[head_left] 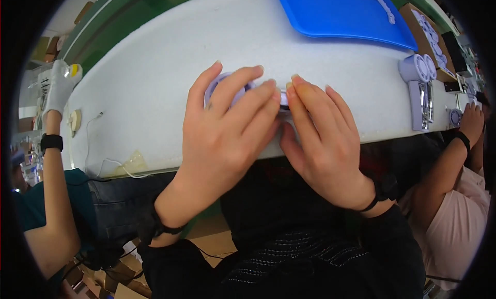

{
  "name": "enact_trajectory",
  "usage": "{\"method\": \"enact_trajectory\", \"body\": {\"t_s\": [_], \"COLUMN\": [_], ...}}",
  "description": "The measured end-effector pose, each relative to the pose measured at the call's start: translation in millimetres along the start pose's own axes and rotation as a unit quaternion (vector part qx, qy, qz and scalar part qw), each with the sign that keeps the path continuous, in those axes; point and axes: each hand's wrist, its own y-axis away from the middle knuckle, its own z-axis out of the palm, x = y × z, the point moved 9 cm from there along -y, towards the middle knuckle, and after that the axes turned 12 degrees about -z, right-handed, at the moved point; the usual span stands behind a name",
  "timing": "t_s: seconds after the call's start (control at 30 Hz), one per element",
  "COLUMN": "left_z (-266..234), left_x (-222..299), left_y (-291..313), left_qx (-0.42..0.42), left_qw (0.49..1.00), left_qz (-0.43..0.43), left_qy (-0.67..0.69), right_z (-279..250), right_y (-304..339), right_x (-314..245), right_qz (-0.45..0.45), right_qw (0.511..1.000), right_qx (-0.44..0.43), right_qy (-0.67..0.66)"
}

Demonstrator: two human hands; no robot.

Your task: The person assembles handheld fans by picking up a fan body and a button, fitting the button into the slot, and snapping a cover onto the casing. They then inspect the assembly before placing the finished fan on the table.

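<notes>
Both of my hands are closed on a lavender plastic part with a round ring-shaped end (222,87), held just above the white table near its front edge. My left hand (222,128) curls over the round end, its fingers bent across it. From the other side, my right hand (325,139) pinches the narrower end (283,98) of the part, where a dark edge shows beneath. The fingertips of both hands nearly meet there. My fingers cover most of the part, so its full shape is hidden.
A blue tray (351,20) with small white pieces lies at the back. Right of it stand similar lavender round-headed parts (415,69) and a cardboard box (426,38) of more. A thin white cable (89,139) lies at left. Co-workers' arms (56,180) (447,154) flank me.
</notes>
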Motion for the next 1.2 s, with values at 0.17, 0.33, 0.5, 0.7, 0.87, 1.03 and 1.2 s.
{"method": "enact_trajectory", "body": {"t_s": [0.17,0.33,0.5,0.7,0.87,1.03,1.2], "left_z": [23.2,41.4,14.0,-44.9,18.1,3.6,-29.9], "left_x": [-30.8,-33.7,-25.2,-29.3,-5.4,-13.9,-35.4], "left_y": [-37.4,-44.2,-36.8,6.4,51.5,43.8,45.2], "left_qx": [-0.097,-0.183,-0.113,0.166,-0.040,-0.010,0.066], "left_qw": [0.994,0.980,0.990,0.918,0.551,0.545,0.627], "left_qz": [-0.029,-0.023,-0.062,-0.306,-0.402,-0.325,-0.336], "left_qy": [0.041,0.079,0.057,0.192,0.730,0.772,0.699], "right_z": [24.0,16.3,5.7,-48.1,-75.9,-74.9,-39.6], "right_y": [-20.1,9.8,14.0,24.0,11.0,-4.8,-11.5], "right_x": [33.8,56.9,57.5,22.9,-27.3,-55.6,-46.7], "right_qz": [0.081,0.063,0.092,-0.068,-0.107,-0.131,0.147], "right_qw": [0.990,0.984,0.962,0.948,0.925,0.942,0.828], "right_qx": [-0.104,0.050,0.086,0.297,0.356,0.248,0.141], "right_qy": [-0.045,-0.160,-0.243,-0.091,-0.080,-0.183,-0.522]}}
